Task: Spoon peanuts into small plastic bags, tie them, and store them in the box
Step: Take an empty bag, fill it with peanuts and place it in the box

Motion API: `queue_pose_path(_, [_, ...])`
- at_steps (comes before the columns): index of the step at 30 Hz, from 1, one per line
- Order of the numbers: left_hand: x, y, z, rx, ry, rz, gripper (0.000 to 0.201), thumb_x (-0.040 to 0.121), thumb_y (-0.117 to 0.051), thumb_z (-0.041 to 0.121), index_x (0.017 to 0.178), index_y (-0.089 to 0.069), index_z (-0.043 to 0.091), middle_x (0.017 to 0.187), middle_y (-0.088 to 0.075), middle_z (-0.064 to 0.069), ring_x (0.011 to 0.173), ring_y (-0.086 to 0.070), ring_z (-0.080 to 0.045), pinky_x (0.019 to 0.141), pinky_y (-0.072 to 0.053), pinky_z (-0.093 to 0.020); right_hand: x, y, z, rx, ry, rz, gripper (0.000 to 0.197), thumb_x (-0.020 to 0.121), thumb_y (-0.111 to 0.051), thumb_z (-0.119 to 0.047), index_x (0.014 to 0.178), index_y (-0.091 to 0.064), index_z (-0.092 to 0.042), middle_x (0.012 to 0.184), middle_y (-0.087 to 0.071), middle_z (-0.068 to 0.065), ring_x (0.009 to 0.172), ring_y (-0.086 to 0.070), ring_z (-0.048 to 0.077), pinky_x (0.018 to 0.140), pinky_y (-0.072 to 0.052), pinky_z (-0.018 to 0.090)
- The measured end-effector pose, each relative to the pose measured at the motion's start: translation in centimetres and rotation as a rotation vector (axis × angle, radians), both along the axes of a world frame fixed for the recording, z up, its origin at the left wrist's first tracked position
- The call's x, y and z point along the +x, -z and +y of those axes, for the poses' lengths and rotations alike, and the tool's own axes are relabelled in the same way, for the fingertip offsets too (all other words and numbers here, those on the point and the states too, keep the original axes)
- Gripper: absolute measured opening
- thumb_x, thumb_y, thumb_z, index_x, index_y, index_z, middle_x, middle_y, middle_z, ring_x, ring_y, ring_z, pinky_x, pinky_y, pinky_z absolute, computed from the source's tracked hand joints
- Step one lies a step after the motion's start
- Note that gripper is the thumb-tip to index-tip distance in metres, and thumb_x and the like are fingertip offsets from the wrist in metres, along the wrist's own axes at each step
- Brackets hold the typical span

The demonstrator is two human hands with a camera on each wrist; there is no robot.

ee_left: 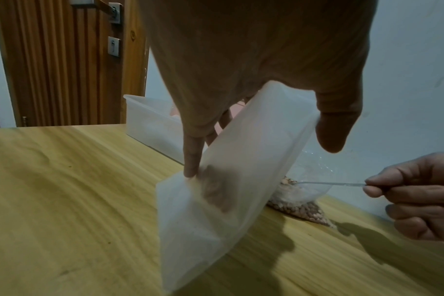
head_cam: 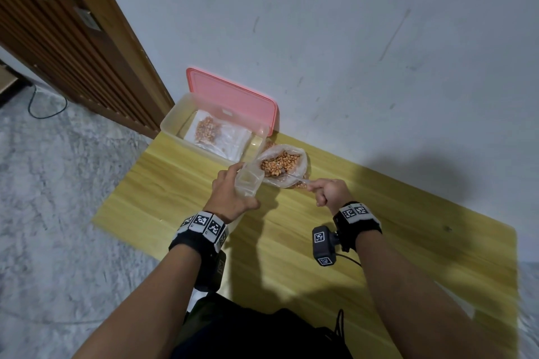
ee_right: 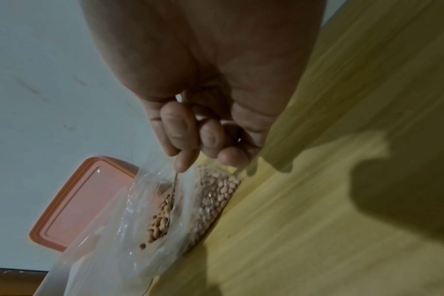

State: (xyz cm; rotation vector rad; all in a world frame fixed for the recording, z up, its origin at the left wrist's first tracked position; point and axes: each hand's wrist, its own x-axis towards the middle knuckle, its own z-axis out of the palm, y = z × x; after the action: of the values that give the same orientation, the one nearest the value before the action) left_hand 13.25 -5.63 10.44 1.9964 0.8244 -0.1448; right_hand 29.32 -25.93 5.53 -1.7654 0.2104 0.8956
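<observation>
My left hand (head_cam: 230, 194) holds a small clear plastic bag (head_cam: 248, 182) open between thumb and fingers; in the left wrist view the small bag (ee_left: 216, 200) hangs down to the table with a blurred brown patch inside it. My right hand (head_cam: 323, 192) pinches the handle of a thin metal spoon (head_cam: 294, 178), whose bowl dips into the big open bag of peanuts (head_cam: 281, 165). In the right wrist view the spoon (ee_right: 172, 200) lies among the peanuts (ee_right: 160, 220). The clear storage box (head_cam: 175, 122) stands just left of the peanut bag and holds one filled bag (head_cam: 207, 128).
The pink lid (head_cam: 233, 96) leans against the white wall behind the box. The yellow wooden table (head_cam: 320, 242) stretches right and toward me. A brown slatted door (head_cam: 58, 38) stands at the left, with grey marbled floor (head_cam: 58, 213) beside the table.
</observation>
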Motion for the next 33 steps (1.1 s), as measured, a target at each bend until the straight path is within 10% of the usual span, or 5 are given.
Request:
queue_pose_path(18, [1.1, -0.9, -1.0, 0.011, 0.105, 0.109, 0.100, 0.064, -0.086, 0.018, 0.146, -0.029, 0.028, 0.134, -0.037, -0.008, 0.130, -0.031, -0.029, 0.105, -0.037, -0.048, 2.3, -9.8, -1.7, -0.004, -0.221, -0.202, 0.021, 0.078, -0.056, -0.002, 0.059, -0.062, 0.003, 0.030, -0.035, 0.002, 0.037, -0.036, 0.020, 0.055, -0.039, 0.031])
queue_pose_path(22, [1.3, -1.2, -1.1, -0.007, 0.112, 0.094, 0.099, 0.064, -0.085, 0.016, 0.145, -0.030, 0.027, 0.131, -0.037, -0.007, 0.129, -0.031, -0.028, 0.104, -0.037, -0.048, 1.8, -10.9, -0.1, -0.066, -0.429, -0.334, 0.039, 0.078, -0.045, 0.017, 0.055, -0.061, -0.009, 0.031, -0.047, -0.012, 0.032, -0.040, 0.005, 0.059, -0.041, 0.037])
queue_pose_path(33, [1.8, -1.7, -1.3, -0.041, 0.087, 0.031, 0.099, 0.060, -0.085, 0.016, 0.143, -0.032, 0.028, 0.121, -0.037, 0.002, 0.125, -0.036, -0.025, 0.104, -0.040, -0.047, -1.8, -11.3, 3.8, -0.180, -0.692, -0.739, 0.023, 0.087, -0.056, -0.016, 0.076, -0.076, -0.015, 0.059, -0.063, 0.006, 0.043, -0.037, 0.009, 0.042, -0.029, 0.017])
